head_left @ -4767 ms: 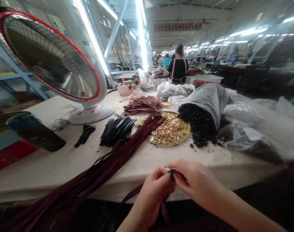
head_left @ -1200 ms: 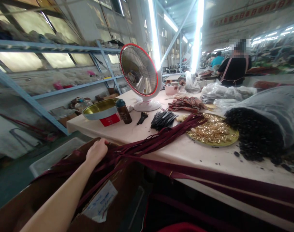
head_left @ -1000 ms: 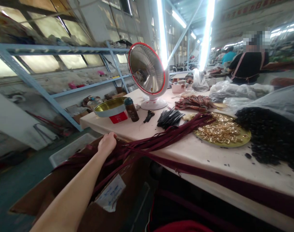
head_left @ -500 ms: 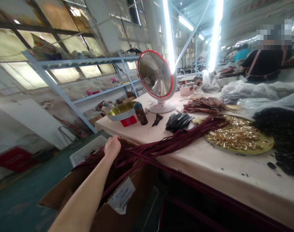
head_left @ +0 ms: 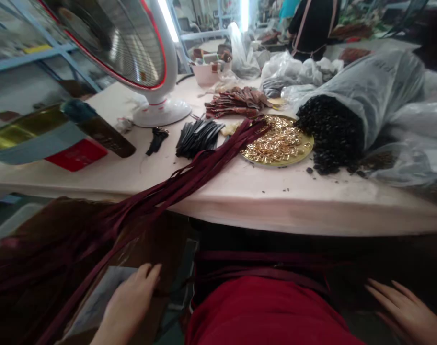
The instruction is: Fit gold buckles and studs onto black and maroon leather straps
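At the lower left, my left hand (head_left: 134,294) has its fingers bent in beside the cardboard box (head_left: 171,249). A dark maroon strap (head_left: 261,273) lies across my lap, and its left end runs in under those fingers. My right hand (head_left: 401,302) is at the lower right with its fingers stretched out and apart, holding nothing that I can see. A long bundle of maroon straps (head_left: 178,187) hangs from the table over its edge into the box. Its far end rests by a round tray (head_left: 306,143) of small gold metal pieces.
On the pale table (head_left: 276,206) stand a white fan heater (head_left: 161,110), a brown bottle (head_left: 107,136) and a gold-rimmed tin (head_left: 24,139). Black strips (head_left: 199,139), brown pieces (head_left: 236,101) and a bag spilling black bits (head_left: 329,129) lie there too. A person (head_left: 314,28) is behind.
My view has swung right and down. My left hand has left the straps over the box and come down nearer my lap. My right hand has come into view.
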### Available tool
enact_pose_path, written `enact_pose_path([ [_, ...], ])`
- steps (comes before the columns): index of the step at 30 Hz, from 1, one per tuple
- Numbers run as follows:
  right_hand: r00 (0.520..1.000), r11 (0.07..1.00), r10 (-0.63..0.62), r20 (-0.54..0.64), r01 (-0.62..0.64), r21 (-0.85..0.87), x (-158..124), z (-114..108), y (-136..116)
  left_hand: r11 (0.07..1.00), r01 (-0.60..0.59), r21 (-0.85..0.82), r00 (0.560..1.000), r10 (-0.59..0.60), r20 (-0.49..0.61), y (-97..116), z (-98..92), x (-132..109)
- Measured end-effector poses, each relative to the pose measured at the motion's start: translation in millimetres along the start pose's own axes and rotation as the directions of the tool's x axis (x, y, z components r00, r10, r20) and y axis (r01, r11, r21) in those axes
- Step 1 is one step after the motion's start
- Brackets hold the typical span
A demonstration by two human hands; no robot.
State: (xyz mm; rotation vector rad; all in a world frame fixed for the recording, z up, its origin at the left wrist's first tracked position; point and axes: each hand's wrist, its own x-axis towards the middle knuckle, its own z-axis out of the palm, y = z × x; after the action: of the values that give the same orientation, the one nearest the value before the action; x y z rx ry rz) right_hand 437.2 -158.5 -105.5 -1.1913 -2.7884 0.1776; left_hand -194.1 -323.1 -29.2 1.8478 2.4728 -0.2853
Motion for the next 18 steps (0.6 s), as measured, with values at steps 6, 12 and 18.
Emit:
enact_pose_path([
  [6, 0.976, 1.0, -0.02, -0.216, 0.017, -0.017, 117.3, -54.7, -39.8, 0.987, -0.062, -0.151, 0.962, 0.019, -0.271, 31.0, -73.3, 85.2],
  [12, 0.865, 0.887, -0.358, -0.35, 0.432, 0.161, 300.4, -113.1, -138.2, 0.907, -0.192, -0.374, 0.946, 0.069, -0.317, 94.2, -154.0, 273.0],
  [18, 0.909, 0.834, -0.392, -0.146, 0.417, 0.361, 376.7, -104.0, -150.0, 0.835, -0.246, -0.493, 0.95, 0.107, -0.292, 131.5, -137.8, 395.5],
])
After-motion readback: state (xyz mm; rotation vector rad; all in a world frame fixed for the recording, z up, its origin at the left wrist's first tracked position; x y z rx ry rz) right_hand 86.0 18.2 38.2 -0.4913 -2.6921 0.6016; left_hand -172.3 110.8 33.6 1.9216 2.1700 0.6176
